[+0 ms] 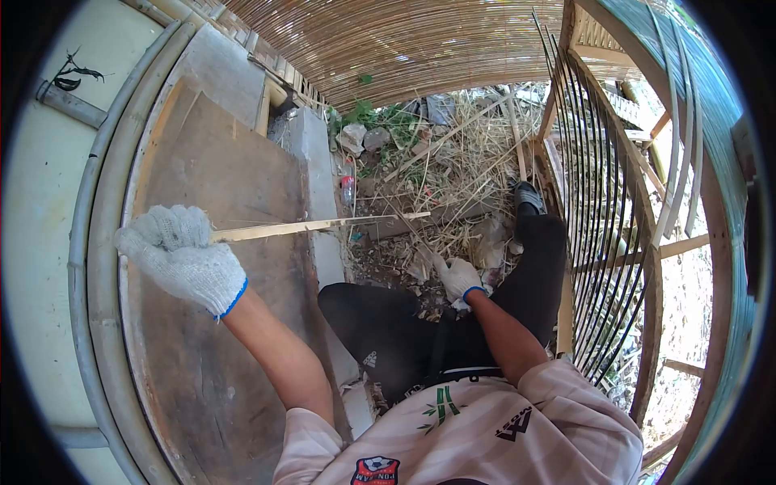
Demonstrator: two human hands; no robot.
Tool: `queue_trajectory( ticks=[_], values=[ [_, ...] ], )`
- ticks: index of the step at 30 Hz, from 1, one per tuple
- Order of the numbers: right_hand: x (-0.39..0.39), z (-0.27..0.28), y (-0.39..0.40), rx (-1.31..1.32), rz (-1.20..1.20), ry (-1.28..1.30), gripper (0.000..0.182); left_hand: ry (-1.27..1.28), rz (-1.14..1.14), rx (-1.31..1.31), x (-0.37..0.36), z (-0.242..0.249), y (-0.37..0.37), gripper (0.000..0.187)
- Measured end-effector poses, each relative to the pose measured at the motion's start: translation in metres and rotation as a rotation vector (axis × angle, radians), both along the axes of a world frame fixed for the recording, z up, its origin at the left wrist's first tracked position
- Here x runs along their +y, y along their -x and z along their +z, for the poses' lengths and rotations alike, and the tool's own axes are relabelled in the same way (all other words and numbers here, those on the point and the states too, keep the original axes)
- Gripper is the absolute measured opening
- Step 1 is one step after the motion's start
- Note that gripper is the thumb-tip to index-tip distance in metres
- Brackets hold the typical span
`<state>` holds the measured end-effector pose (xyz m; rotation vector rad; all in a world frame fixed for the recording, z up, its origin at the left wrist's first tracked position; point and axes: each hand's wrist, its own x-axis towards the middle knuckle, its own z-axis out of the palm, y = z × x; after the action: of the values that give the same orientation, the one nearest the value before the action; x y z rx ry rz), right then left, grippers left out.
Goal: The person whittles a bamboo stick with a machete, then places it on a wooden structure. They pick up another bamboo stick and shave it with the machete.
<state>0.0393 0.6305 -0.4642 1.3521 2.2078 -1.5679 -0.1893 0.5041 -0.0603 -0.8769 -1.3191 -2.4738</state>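
Note:
My left hand (182,255), in a white knitted glove with a blue cuff edge, is closed around one end of a pale bamboo strip (279,230). The strip runs level to the right, over the brown board and past its edge, thinning toward its far end. My right hand (459,279), gloved the same way, is low between my knees with its fingers closed. A thin, dark, narrow thing (411,230) slants up and left from it, crossing near the strip's far end; I cannot tell what it is.
A worn brown board (218,339) lies on my left beside a concrete ledge (311,162). Straw and bamboo shavings (477,153) litter the ground ahead, with a plastic bottle (347,190) near the ledge. A slatted wooden frame (602,202) stands on my right; a bamboo screen (404,48) closes the far side.

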Motion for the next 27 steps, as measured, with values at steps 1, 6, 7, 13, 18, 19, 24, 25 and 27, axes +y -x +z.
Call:
queue_trajectory(
  ticks=[1,6,7,13,18,19,24,25,27],
  values=[
    [0.004,-0.007,0.003,0.002,-0.001,0.000,0.087,-0.014,0.035,-0.003,0.004,0.001,-0.003,0.046],
    [0.017,-0.007,0.011,0.077,-0.023,0.408,0.094,0.020,0.254,-0.037,0.022,0.008,-0.017,0.049],
    [0.015,0.009,0.007,0.081,-0.028,0.410,0.094,0.009,0.235,-0.046,0.020,0.007,-0.014,0.049],
    [-0.027,0.078,0.002,0.320,0.075,0.147,0.083,-0.031,0.295,-0.095,0.021,0.005,-0.016,0.051],
    [-0.058,0.196,0.019,0.553,0.162,0.130,0.067,-0.063,0.429,-0.114,0.026,0.005,-0.023,0.051],
    [-0.061,0.211,0.022,0.554,0.166,0.129,0.067,-0.034,0.420,-0.090,0.024,0.002,-0.022,0.050],
    [-0.068,0.213,0.035,0.661,0.156,0.075,0.054,-0.049,0.387,-0.086,0.019,-0.001,-0.021,0.049],
    [-0.069,0.208,0.036,0.675,0.142,0.073,0.054,-0.066,0.394,-0.094,0.019,-0.002,-0.022,0.048],
    [-0.065,0.204,0.037,0.636,0.160,0.078,0.054,-0.086,0.412,-0.106,0.017,-0.003,-0.022,0.048]
  ],
)
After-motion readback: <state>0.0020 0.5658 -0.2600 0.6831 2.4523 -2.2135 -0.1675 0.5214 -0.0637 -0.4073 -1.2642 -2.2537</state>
